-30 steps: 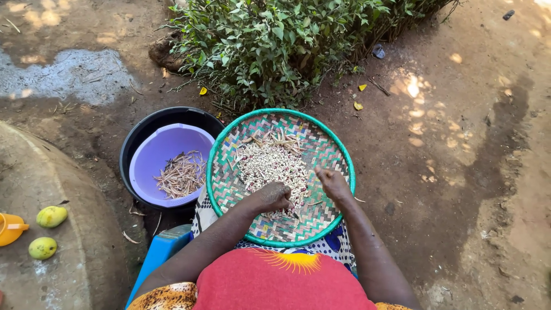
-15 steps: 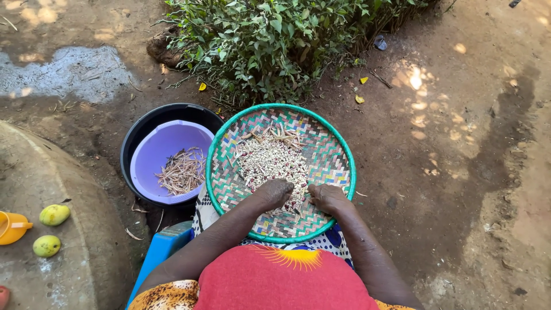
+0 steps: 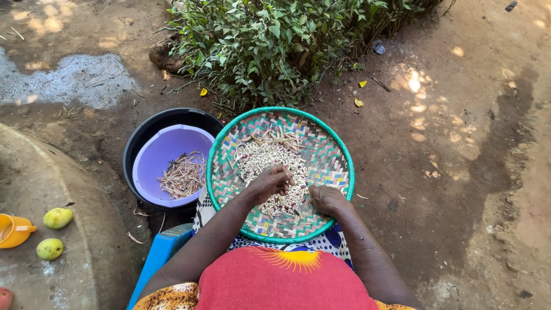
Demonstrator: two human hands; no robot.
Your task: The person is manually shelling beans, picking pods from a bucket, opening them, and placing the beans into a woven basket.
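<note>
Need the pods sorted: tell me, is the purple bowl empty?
No: the purple bowl holds a heap of dry pods.

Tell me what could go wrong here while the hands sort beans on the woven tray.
1. The woven tray rests on the lap with its far edge over bare ground; a tilt could spill the beans into the dirt.
2. The left hand and right hand work near the tray's near rim, so beans might get pushed over it.
3. Dry pods among the beans could be missed.
</note>
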